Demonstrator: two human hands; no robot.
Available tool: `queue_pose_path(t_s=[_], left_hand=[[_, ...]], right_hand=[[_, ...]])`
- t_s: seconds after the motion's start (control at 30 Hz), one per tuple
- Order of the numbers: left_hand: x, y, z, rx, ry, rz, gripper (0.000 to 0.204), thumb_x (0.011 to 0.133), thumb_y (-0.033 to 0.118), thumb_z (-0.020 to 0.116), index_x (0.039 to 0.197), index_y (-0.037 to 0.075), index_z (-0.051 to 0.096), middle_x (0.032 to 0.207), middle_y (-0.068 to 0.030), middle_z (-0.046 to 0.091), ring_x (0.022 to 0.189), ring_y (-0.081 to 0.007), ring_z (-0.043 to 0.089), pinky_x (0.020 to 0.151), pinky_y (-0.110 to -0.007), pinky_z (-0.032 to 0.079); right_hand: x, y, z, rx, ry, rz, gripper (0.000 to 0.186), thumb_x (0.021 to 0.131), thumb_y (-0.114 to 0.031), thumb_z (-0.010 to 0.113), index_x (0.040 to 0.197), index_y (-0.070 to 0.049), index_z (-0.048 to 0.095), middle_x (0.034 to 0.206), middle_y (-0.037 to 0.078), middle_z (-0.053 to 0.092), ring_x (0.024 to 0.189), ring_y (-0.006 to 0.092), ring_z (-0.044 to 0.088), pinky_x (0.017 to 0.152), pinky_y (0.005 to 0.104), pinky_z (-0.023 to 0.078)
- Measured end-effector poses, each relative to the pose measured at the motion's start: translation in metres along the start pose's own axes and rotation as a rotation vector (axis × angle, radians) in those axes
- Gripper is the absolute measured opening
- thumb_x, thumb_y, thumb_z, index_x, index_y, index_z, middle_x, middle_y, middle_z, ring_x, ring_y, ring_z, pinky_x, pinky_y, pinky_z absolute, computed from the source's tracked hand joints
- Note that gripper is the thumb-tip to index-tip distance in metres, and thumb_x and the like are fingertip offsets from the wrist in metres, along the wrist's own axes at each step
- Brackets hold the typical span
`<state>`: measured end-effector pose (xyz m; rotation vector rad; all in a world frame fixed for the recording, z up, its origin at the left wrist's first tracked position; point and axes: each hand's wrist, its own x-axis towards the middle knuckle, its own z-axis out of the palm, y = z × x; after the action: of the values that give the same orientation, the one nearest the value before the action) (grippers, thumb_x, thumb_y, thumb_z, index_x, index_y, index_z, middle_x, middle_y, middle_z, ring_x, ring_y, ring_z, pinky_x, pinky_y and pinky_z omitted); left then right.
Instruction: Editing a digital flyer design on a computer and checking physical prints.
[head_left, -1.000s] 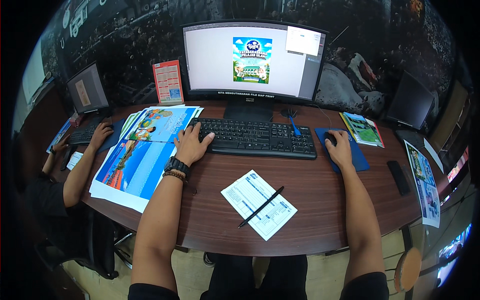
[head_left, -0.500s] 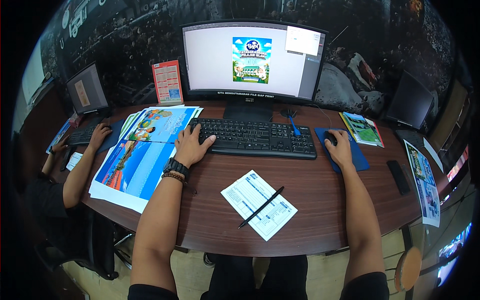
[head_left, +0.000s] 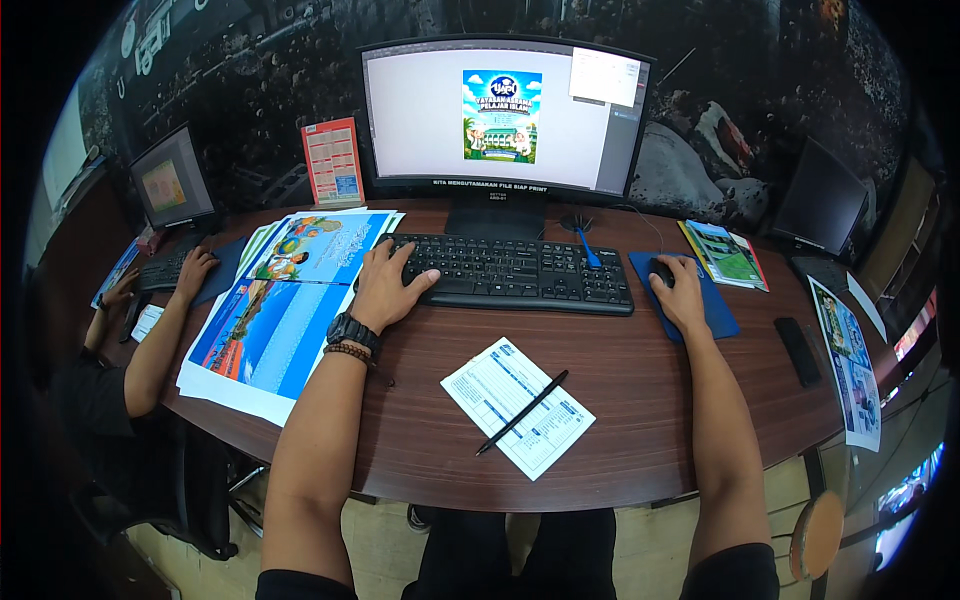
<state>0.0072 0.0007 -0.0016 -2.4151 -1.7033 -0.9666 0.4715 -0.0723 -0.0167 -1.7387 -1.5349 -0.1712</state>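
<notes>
While I am watching through the head camera, I am logging the desk as follows.

Left hand (head_left: 385, 285): lying flat on the left end of the black keyboard (head_left: 515, 272), fingers spread over the keys, grasping nothing. A dark watch and a bead bracelet are sitting on that wrist.

Right hand (head_left: 680, 298): cupping the black mouse (head_left: 662, 271), which is resting on the blue mouse pad (head_left: 690, 295) just right of the keyboard. The palm is covering most of it, so I am reading this as a loose hold, not a clench.

Monitor (head_left: 500, 120): standing behind the keyboard, showing a colourful poster layout on a pale canvas.

Printed posters (head_left: 275, 310): lying in a fanned stack at the left, their edge touching the left forearm.

Form sheet (head_left: 518, 405): lying near the front edge of the wooden desk (head_left: 640, 420), with a black pen (head_left: 522, 412) resting diagonally across it.

Another person's hand (head_left: 195, 268): working a second keyboard at the far left.

Risks, as I am judging them: the left forearm could drag the poster stack and crease the top sheet; an elbow pulling back could be knocking the pen off the form, since it is lying loose near the edge.
</notes>
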Motion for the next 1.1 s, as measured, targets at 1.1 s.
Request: queue_pose_path(t_s=[1.1], left_hand=[[-0.002,-0.014,-0.004,0.053,-0.205,-0.177,0.097,0.076,0.068,0.067,0.148,0.009,0.039,0.149,-0.0299,0.03,0.141,-0.0448,0.024,0.108,-0.065,0.022]], right_hand=[[-0.006,-0.071,0.001,0.02,-0.425,-0.335,0.019,0.087,-0.007,0.059,0.105,-0.009,0.067,0.124,0.012,0.057,0.141,0.039,0.029,0.117,0.0524,0.019]])
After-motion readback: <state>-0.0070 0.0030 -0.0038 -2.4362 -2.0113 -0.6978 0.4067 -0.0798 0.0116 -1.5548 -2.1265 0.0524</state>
